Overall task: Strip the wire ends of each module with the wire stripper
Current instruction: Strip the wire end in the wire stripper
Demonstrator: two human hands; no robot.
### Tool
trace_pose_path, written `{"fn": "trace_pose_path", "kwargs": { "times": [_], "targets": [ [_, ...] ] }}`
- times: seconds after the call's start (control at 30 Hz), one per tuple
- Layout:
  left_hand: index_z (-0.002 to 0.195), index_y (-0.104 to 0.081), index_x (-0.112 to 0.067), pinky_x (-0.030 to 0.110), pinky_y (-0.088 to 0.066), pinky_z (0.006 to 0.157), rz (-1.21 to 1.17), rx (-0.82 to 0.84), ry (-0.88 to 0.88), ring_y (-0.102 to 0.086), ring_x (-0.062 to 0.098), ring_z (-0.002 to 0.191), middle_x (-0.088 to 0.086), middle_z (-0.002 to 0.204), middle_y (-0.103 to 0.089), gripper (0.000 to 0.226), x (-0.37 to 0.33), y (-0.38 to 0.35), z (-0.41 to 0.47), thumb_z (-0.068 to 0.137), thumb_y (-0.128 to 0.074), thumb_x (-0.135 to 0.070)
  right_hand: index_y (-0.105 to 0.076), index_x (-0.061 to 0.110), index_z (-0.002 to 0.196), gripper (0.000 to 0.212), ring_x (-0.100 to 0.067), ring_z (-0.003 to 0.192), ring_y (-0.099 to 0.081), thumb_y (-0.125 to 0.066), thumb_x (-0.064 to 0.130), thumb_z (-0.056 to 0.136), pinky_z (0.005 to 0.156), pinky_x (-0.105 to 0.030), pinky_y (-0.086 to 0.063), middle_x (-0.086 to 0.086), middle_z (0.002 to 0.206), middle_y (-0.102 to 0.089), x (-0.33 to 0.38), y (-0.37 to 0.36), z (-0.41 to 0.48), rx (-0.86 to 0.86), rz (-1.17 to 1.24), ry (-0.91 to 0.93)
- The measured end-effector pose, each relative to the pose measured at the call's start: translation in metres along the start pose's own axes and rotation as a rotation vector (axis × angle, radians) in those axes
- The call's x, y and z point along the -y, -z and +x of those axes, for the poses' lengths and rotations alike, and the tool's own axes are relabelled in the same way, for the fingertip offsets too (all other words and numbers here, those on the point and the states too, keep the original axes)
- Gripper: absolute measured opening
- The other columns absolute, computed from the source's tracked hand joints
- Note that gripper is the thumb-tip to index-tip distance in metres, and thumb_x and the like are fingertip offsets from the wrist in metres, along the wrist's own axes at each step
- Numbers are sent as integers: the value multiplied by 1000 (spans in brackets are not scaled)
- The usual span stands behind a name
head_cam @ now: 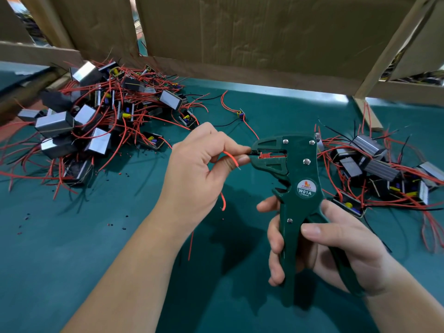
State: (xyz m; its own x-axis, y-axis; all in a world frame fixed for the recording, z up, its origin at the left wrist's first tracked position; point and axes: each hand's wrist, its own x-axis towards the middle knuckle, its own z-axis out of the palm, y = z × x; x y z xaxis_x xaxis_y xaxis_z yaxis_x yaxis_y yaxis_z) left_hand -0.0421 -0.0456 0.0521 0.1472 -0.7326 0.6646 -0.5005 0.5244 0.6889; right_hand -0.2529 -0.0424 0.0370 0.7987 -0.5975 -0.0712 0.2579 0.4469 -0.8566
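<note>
Nearest: right hand (336,251), fingers wrapped round both handles of the green wire stripper (298,179), thumb across the front. The tool stands upright, its head turned toward the left hand. Judgement: this puts the mouth level with the other hand's fingertips, so a wire feeds straight in without twisting the wrist. The handles sit somewhat apart inside the grip; I cannot tell how far they are squeezed.

Left hand (199,169): thumb and forefinger pinch a black wire end (252,152) right at the tool's mouth, the fingertips touching the head. Pinching this close to the tip probably keeps the thin wire stiff and sets how deep it enters. A red wire (231,159) loops out of the same pinch, its bare tip pointing down just below the thumb, so it looks already stripped. More red wire hangs beneath the palm. The module itself is not visible; it may be hidden in the curled fingers.

Step in hand, as I read it: black lead seated, squeeze pending.

Beyond and outward of the left hand lies a tangled heap of modules (91,121), presumably the supply. Outward of the right hand is a smaller group (374,169), likely finished ones, each stack on the side of the hand serving it. Insulation scraps (123,174) dot the green mat (72,260) left of the left forearm. A cardboard wall (240,32) stands past both hands.
</note>
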Motion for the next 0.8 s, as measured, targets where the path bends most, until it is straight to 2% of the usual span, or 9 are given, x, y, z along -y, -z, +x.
{"fn": "trace_pose_path", "kwargs": {
  "times": [0.1, 0.3, 0.37, 0.43, 0.5, 0.6, 0.7, 0.73, 0.8],
  "targets": [
    [84, -59, -38, 28, -38, 60, -3, 4, -1, -48, 17, 64, 3, 72, -53, 25, 0, 1, 0, 81, -70, -16, -58, 3, 118, 46, -40, 66, -61, -72, 23, 80, 69, -59, -40, -19, 84, -60, 0, 0, 0, 0, -11, -7],
    [83, -60, -37, 14, -32, 61, -4, 22, 25, -39, 1, 61, 11, 71, -52, 25, 0, -1, -1, 80, -70, -14, -64, 7, 104, 37, -38, 60, -61, -77, 28, 77, 63, -52, -48, -19, 77, -60, 0, -5, 4, -52, 37, -28],
    [85, -63, -34, 13, -31, 62, 36, 44, 37, -40, 1, 64, 0, 71, -49, 20, 2, -1, -2, 81, -69, -16, -64, 9, 98, 36, -37, 56, -60, -79, 30, 74, 60, -50, -49, -19, 74, -58, -2, -8, 5, -97, 33, -23],
    [98, -62, -34, 12, -32, 66, 71, 101, 68, -43, 0, 67, -13, 74, -46, 17, 3, -2, -3, 85, -64, -23, -63, 9, 94, 38, -36, 54, -59, -82, 34, 71, 57, -49, -50, -19, 72, -57, -4, -10, 6, -146, 43, -14],
    [111, -50, -42, 11, -37, 66, 16, 182, 170, -46, 1, 67, -17, 78, -47, 22, 2, -4, -6, 92, -52, -31, -62, 10, 91, 43, -35, 51, -57, -83, 39, 67, 55, -48, -50, -19, 71, -55, -3, -11, 7, -210, 55, -12],
    [95, -50, -36, 4, -37, 62, 53, 206, 199, -51, -1, 67, -10, 78, -55, 15, 3, -5, -9, 98, -37, -29, -61, 10, 84, 47, -28, 41, -52, -81, 49, 65, 47, -39, -47, -16, 64, -52, -2, -14, 9, -312, 38, 5],
    [84, -56, -21, 6, -33, 63, 121, 152, 130, -50, -6, 63, -10, 71, -56, 27, 4, -7, -9, 101, -35, -23, -57, 11, 76, 48, -22, 31, -41, -71, 56, 66, 41, -29, -39, -12, 57, -45, -3, -14, 13, -405, 3, 19],
    [89, -60, -19, 6, -33, 64, 88, 123, 133, -49, -8, 64, -12, 72, -54, 27, 3, -8, -8, 101, -36, -21, -58, 10, 77, 50, -23, 33, -43, -73, 56, 64, 42, -30, -40, -12, 59, -46, -4, -14, 14, -386, 18, 24],
    [115, -63, -18, 6, -35, 69, 27, 75, 158, -48, -10, 69, -14, 80, -48, 30, 3, -9, -6, 100, -37, -19, -62, 8, 87, 56, -29, 45, -53, -81, 54, 61, 48, -40, -48, -16, 68, -53, -3, -12, 16, -301, 96, 53]
  ]
}}
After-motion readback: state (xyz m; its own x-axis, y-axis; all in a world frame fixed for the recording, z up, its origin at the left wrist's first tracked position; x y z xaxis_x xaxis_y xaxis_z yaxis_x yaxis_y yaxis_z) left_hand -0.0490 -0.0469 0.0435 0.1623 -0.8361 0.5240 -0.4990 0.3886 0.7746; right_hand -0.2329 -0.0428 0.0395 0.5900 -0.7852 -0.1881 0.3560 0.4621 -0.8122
